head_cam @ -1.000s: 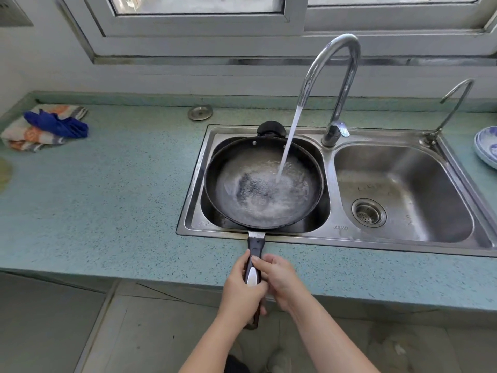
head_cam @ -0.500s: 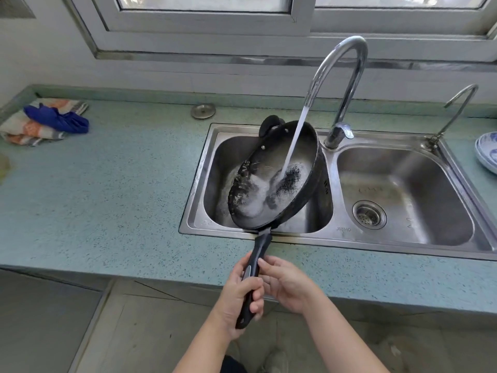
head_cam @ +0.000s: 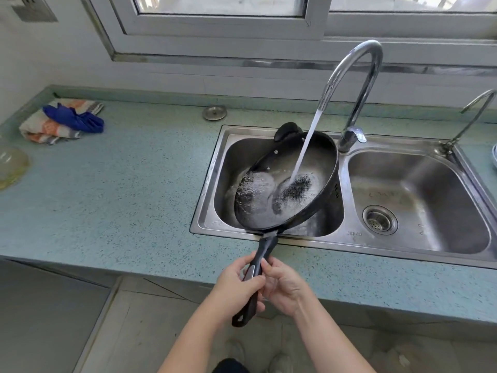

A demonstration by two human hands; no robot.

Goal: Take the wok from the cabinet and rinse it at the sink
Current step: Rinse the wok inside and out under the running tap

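A black wok (head_cam: pixel 312 162) hangs tilted over the left basin of the steel sink (head_cam: pixel 349 242), its left rim low and its right rim raised. Water from the tall curved tap (head_cam: pixel 360 76) streams into it and foams on the bottom. The wok's long black handle (head_cam: pixel 262 258) reaches over the counter's front edge toward me. My left hand (head_cam: pixel 236 284) grips the handle from the left. My right hand (head_cam: pixel 282 286) holds it from the right, fingers curled against it.
The teal counter (head_cam: pixel 134 184) carries folded cloths with a blue rag (head_cam: pixel 72 118) at far left, a round steel sink plug (head_cam: pixel 214 113) behind the basin and a clear lid (head_cam: pixel 10 165) at the left edge. The right basin has a drain strainer (head_cam: pixel 379 219). A small second tap (head_cam: pixel 468 119) stands at right.
The wok went from lying level in the basin to tilted, left rim down. Water pools and spills toward that low side. Both hands have rotated on the handle and keep holding it.
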